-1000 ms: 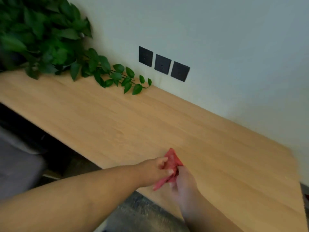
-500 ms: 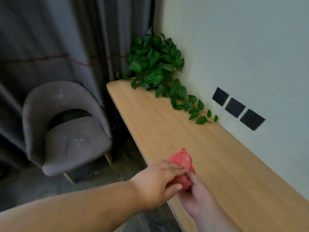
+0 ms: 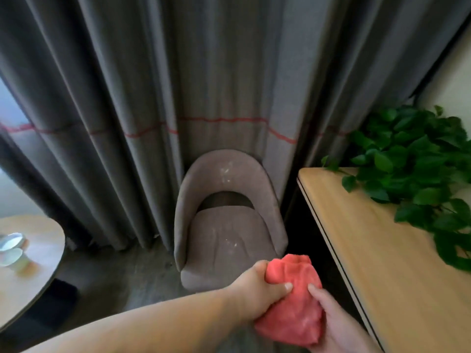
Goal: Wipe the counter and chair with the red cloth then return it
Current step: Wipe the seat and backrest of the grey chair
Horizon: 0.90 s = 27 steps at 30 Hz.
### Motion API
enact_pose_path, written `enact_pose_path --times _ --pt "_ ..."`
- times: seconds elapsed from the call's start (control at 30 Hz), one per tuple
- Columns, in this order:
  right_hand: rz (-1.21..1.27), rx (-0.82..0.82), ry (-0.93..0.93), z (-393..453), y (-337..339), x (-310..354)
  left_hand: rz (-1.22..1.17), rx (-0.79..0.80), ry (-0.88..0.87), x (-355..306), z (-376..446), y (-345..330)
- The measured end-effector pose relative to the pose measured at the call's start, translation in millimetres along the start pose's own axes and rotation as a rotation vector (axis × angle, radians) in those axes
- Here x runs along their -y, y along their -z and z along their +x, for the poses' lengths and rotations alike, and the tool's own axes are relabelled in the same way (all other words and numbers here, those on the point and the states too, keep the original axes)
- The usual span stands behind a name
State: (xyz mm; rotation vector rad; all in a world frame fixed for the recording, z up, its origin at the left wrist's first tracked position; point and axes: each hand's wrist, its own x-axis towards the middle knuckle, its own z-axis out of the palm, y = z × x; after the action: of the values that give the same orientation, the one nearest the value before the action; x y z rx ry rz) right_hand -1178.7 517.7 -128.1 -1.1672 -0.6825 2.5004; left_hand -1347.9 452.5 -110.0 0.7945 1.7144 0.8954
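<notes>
The red cloth [image 3: 293, 301] is bunched up in the air, just in front of the chair's seat edge. My left hand [image 3: 257, 289] grips its left side with the thumb pressed on top. My right hand [image 3: 334, 322] cups it from below and the right. The grey upholstered chair [image 3: 226, 225] stands straight ahead against the curtain, with pale specks on its backrest and seat. The wooden counter [image 3: 382, 263] runs along the right side, to the right of the cloth.
A leafy green plant [image 3: 418, 169] sprawls over the counter's far end by the wall. Grey curtains [image 3: 153, 85] hang behind the chair. A round wooden table [image 3: 38, 271] with pale bowls [image 3: 10, 247] sits at the left. Dark floor lies between table and chair.
The view has swung left from the counter to face the chair. Both hands still hold the red cloth, which has come off the counter and now hangs in front of the chair seat.
</notes>
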Motion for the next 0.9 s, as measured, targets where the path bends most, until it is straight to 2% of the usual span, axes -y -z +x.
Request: enact_pose_path --times 0.1,0.2,0.33,0.47,0.57,0.7,0.9 --pt "-0.345 -0.086 0.199 60.1 -35.2 4.2 0.217 0.021 -0.012 16.3 35.4 50.0" --pt "-0.559 -0.043 0.139 112.2 -50.8 2.2 0.251 -0.033 -0.005 40.3 77.7 77.2" --pt "-0.505 0.002 0.034 182.7 -35.6 1.0 0.257 -0.062 0.004 80.8 135.3 85.9" --pt "-0.549 -0.048 0.039 264.5 0.3 7.9 0.208 -0.063 0.01 124.7 202.5 89.0" --pt "-0.575 -0.125 0.012 334.3 30.5 19.4 0.174 -0.159 0.104 168.1 262.9 98.2" --pt "-0.613 -0.166 0.024 440.8 68.5 32.0 0.471 -0.313 0.203 252.3 355.7 129.2" --pt "-0.678 -0.103 0.196 597.5 60.7 40.6 0.668 -0.383 0.102 334.8 471.4 168.2"
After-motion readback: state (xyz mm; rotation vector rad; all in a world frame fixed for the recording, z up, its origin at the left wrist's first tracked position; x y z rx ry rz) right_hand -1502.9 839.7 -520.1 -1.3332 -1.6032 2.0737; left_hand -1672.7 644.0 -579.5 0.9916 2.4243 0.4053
